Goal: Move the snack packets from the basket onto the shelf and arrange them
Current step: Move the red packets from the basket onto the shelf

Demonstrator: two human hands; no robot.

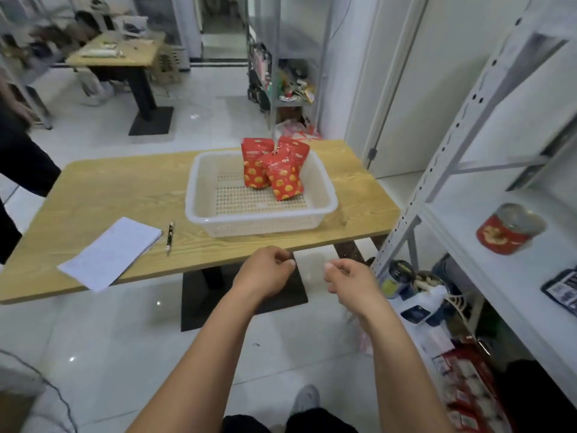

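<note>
The snack packets [274, 170], red with yellow round markings, stand bunched and leaning on one another in the far part of the basket [259, 225]; at least three are visible, and the exact count cannot be confirmed. The basket, a pale perforated plastic tray, sits on the wooden table [125, 195] toward its right end. Both hands hang just short of the near table edge, well apart from the packets. The left hand [265, 275] and the right hand [351, 281] have loosely curled fingers and hold nothing. The shelf [499, 276], a white metal rack, stands to the right of the table and carries a red can [509, 228] on the visible level. No packet is on it, so the task appears to be at its first step: the reach to the basket. The next move calls for extending a hand over the near rim, gripping one packet by its upper part, and lifting it free without toppling the adjoining packets.
</note>
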